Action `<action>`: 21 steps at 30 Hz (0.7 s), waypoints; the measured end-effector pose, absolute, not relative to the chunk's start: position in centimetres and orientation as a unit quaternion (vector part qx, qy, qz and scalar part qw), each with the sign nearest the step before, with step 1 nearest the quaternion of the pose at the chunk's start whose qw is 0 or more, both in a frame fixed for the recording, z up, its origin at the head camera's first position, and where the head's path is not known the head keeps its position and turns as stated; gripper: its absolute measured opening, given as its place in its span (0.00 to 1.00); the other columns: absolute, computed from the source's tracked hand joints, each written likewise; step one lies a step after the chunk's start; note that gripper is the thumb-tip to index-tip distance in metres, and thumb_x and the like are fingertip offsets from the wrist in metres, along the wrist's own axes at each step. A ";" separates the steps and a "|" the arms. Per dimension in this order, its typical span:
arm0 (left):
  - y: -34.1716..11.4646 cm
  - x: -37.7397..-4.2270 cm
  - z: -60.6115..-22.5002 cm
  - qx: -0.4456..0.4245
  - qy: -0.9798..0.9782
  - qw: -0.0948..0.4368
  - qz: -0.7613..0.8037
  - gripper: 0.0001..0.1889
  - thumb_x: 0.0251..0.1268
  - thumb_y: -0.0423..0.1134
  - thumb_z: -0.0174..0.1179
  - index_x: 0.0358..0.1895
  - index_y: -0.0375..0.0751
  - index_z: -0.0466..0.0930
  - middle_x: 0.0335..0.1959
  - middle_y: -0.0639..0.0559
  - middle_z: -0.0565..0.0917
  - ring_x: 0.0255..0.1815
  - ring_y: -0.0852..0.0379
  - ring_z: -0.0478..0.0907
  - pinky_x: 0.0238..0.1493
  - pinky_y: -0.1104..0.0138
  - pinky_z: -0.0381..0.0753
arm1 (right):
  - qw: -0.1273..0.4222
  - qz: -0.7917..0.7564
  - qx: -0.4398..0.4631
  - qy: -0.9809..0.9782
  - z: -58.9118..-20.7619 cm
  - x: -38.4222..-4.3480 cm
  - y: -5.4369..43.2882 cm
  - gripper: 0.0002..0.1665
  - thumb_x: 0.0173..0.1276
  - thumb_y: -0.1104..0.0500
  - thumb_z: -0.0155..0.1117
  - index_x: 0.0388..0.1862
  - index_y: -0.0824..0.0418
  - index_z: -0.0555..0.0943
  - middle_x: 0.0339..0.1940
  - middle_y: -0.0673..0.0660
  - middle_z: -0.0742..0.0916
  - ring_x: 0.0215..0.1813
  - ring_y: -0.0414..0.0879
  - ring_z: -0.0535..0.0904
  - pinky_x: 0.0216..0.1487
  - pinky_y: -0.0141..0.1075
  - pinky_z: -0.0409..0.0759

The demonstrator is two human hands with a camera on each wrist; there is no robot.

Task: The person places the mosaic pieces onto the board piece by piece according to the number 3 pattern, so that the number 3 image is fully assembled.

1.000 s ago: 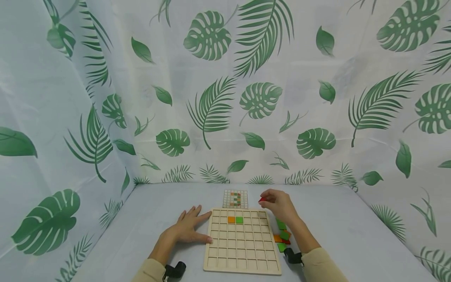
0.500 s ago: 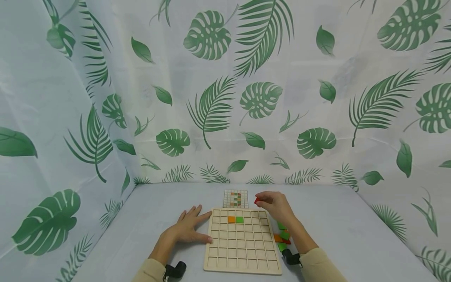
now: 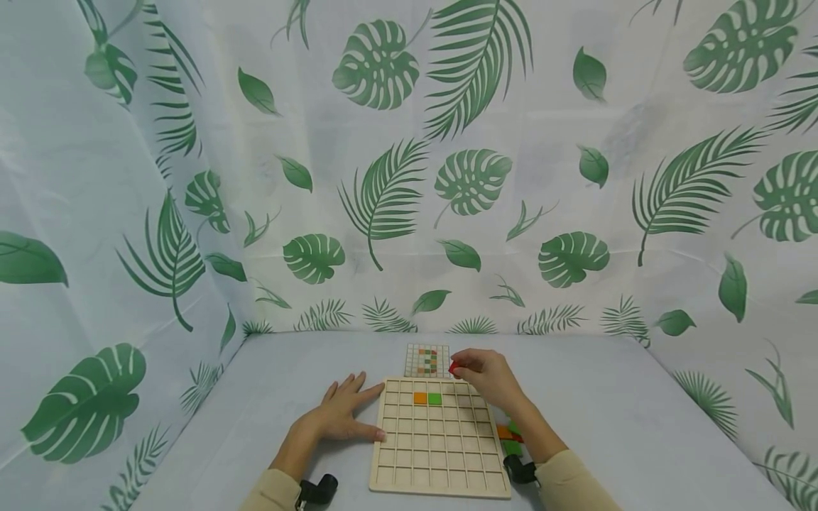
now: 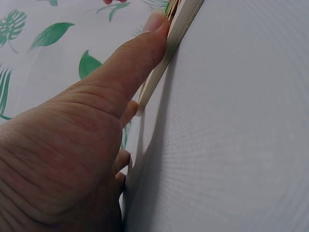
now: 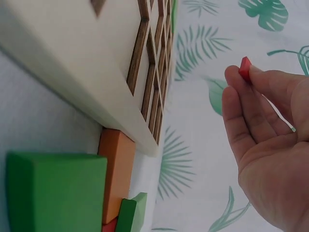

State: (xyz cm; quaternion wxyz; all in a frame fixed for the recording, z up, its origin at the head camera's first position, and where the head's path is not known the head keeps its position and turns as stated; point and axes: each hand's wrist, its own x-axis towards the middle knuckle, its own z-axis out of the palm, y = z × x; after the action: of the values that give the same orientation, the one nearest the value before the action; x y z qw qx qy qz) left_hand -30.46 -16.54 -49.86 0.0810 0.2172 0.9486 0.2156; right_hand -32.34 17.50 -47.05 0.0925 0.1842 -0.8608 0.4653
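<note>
Between thumb and fingertips, my right hand point(image 3: 487, 374) pinches a small red tile point(image 5: 245, 69), held above the table near the far right corner of the wooden grid board point(image 3: 441, 454). Fingers spread, my left hand point(image 3: 341, 411) touches the board's left edge with thumb and index finger; in the left wrist view the thumb point(image 4: 140, 53) presses that edge. An orange tile point(image 3: 420, 398) and a green tile point(image 3: 434, 399) sit side by side in the board's second row. Past the board's far edge lies a pattern card point(image 3: 412, 360), printed with coloured squares.
Loose tiles lie in a pile right of the board, partly under my right forearm: an orange tile point(image 5: 118, 166), a green tile point(image 5: 58, 193) and others. A leaf-printed cloth point(image 3: 409, 213) hangs behind the white table point(image 3: 268, 369).
My right hand has moved left with the red tile, from beyond the board's far right corner toward the pattern card. The left hand and board have stayed in place.
</note>
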 end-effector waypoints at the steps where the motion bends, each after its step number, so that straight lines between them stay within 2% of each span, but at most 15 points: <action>1: -16.5 -30.4 -49.8 0.217 0.949 0.081 0.215 0.55 0.51 0.73 0.71 0.82 0.58 0.62 0.86 0.36 0.52 0.87 0.33 0.45 0.82 0.33 0.39 | 0.092 0.466 0.185 -0.860 -47.0 -32.3 17.5 0.13 0.72 0.63 0.71 0.54 0.60 0.87 0.42 0.51 0.92 0.42 0.46 0.90 0.43 0.29 0.86; 4: -16.5 -30.4 -49.8 0.217 0.949 0.081 0.215 0.55 0.51 0.73 0.71 0.82 0.58 0.62 0.86 0.36 0.52 0.86 0.33 0.45 0.82 0.33 0.39 | 0.086 0.476 0.189 -0.854 -46.9 -32.2 17.3 0.13 0.72 0.63 0.71 0.54 0.60 0.87 0.42 0.52 0.92 0.42 0.44 0.89 0.44 0.28 0.86; 10: -16.5 -30.5 -49.8 0.218 0.949 0.081 0.215 0.54 0.51 0.73 0.71 0.82 0.58 0.62 0.85 0.35 0.52 0.86 0.33 0.45 0.82 0.33 0.39 | 0.068 0.504 0.214 -0.834 -46.9 -32.0 16.9 0.14 0.73 0.62 0.69 0.55 0.62 0.86 0.43 0.56 0.92 0.45 0.52 0.90 0.47 0.31 0.88; 15: -16.4 -30.4 -49.8 0.219 0.949 0.080 0.214 0.54 0.51 0.73 0.71 0.82 0.58 0.62 0.86 0.36 0.52 0.86 0.33 0.45 0.83 0.34 0.39 | 0.050 0.507 0.217 -0.833 -47.2 -31.8 16.2 0.14 0.73 0.64 0.69 0.56 0.61 0.86 0.44 0.56 0.92 0.45 0.49 0.90 0.47 0.32 0.88; 21: -16.4 -30.3 -49.9 0.218 0.948 0.079 0.217 0.54 0.52 0.73 0.71 0.82 0.58 0.62 0.86 0.36 0.52 0.87 0.33 0.44 0.83 0.34 0.39 | 0.045 0.488 0.224 -0.843 -47.5 -31.5 15.9 0.15 0.73 0.64 0.68 0.57 0.61 0.86 0.46 0.56 0.91 0.44 0.45 0.89 0.46 0.46 0.90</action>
State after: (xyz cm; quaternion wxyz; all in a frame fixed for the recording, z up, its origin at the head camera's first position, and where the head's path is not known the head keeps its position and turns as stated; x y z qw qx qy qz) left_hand -30.28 -16.44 -49.86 0.0795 0.2176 0.9483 0.2169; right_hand -31.53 15.89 -47.52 0.0450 0.2237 -0.8426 0.4878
